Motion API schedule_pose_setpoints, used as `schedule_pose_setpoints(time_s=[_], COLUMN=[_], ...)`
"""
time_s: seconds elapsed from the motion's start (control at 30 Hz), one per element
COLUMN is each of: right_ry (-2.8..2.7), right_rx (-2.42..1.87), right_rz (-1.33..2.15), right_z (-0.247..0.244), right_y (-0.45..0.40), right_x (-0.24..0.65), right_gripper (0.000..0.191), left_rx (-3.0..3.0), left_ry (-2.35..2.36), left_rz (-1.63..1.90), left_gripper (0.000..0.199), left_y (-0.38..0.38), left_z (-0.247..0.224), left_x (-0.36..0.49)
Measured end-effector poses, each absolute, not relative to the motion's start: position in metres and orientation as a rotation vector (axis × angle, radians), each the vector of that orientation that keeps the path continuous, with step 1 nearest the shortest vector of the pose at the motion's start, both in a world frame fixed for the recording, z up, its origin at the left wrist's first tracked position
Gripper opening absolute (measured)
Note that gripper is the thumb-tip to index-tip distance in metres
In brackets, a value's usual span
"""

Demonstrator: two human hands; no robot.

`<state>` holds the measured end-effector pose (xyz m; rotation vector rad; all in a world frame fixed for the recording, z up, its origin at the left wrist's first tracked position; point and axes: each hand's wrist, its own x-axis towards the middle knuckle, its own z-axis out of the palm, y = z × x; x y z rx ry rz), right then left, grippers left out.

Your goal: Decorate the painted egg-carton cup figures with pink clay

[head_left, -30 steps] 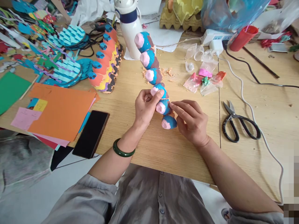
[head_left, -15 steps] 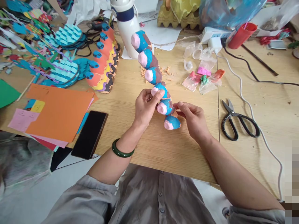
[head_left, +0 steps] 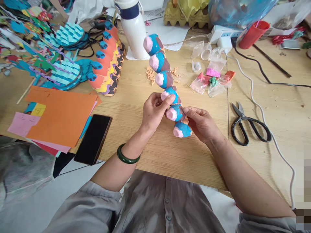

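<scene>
A chain of several egg-carton cups [head_left: 161,69] coated in blue, brown and pink clay runs from the middle of the table toward me, its cups joined end to end. My left hand [head_left: 155,111], with a green bangle on the wrist, pinches one of the lower cups between thumb and fingers. My right hand [head_left: 200,124] grips the chain from the other side, its fingertips on the cup below. The lowest cup [head_left: 182,130] hangs free just beyond those fingers.
A row of orange, blue and yellow caterpillar crafts [head_left: 105,66] stands left of the chain. Nearby lie orange paper [head_left: 60,119], a black phone [head_left: 93,139], a white bottle [head_left: 132,32], clay in plastic bags [head_left: 211,81], and black scissors [head_left: 249,127].
The chain has shifted slightly right and its lower end has swung a little. My right hand's fingers have closed around the lower cups, and my left hand keeps its pinch.
</scene>
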<state>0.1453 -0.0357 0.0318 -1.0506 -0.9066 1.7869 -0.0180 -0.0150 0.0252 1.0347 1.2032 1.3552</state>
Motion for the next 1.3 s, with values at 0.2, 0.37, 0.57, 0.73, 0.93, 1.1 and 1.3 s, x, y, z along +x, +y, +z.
schedule_pose_setpoints(time_s=[0.2, 0.37, 0.57, 0.73, 0.93, 1.1, 1.3], right_ry=[-0.981, -1.044, -1.018, -0.928, -1.025, -1.02, -0.969], right_rx=[-1.048, -1.031, -1.05, -1.097, -1.129, -1.08, -1.103], right_rz=[1.814, 1.802, 1.821, 1.824, 1.759, 1.814, 1.883], right_z=[0.0324, 0.0324, 0.0346, 0.0364, 0.0355, 0.0342, 0.0363], right_y=[-0.0349, -0.0336, -0.0341, -0.0365, -0.0379, -0.0366, -0.0361], right_x=[0.1477, 0.1495, 0.1486, 0.1471, 0.1444, 0.146, 0.1472], right_gripper=[0.034, 0.033, 0.027, 0.03, 0.034, 0.036, 0.035], left_rx=[1.06, 1.066, 1.046, 1.059, 1.096, 1.123, 1.12], left_ry=[1.223, 1.241, 1.248, 1.244, 1.252, 1.277, 1.287], left_rz=[1.357, 1.349, 1.361, 1.363, 1.373, 1.345, 1.341], left_gripper=[0.041, 0.042, 0.042, 0.04, 0.038, 0.038, 0.039], left_y=[-0.0144, -0.0147, -0.0137, -0.0136, -0.0152, -0.0151, -0.0143], left_z=[0.0223, 0.0232, 0.0223, 0.0208, 0.022, 0.0195, 0.0177], left_x=[-0.0194, -0.0184, -0.0187, -0.0198, -0.0188, -0.0188, -0.0201])
